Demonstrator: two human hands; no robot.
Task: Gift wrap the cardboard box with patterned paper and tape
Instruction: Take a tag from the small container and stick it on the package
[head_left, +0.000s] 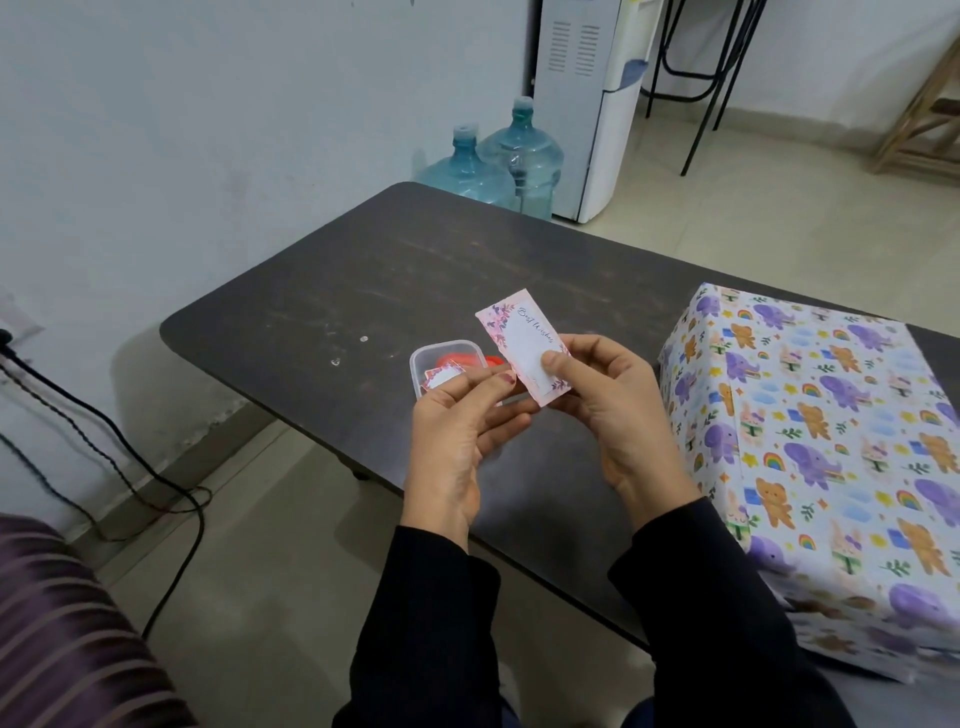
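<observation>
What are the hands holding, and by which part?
Right hand pinches the greeting card by its lower end; left hand pinches a smaller tag by its edge.

the box (810, 441) is fully covered in white patterned paper (852, 364) with purple elephants, orange bears and rainbows. it lies flat on the right part of the dark surface (363, 270).

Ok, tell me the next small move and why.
Probably carry the Best Wishes card to the wrapped box and lay it on top: the right hand pinches it, the left hand holds a smaller tag, and the box looks fully papered.
</observation>
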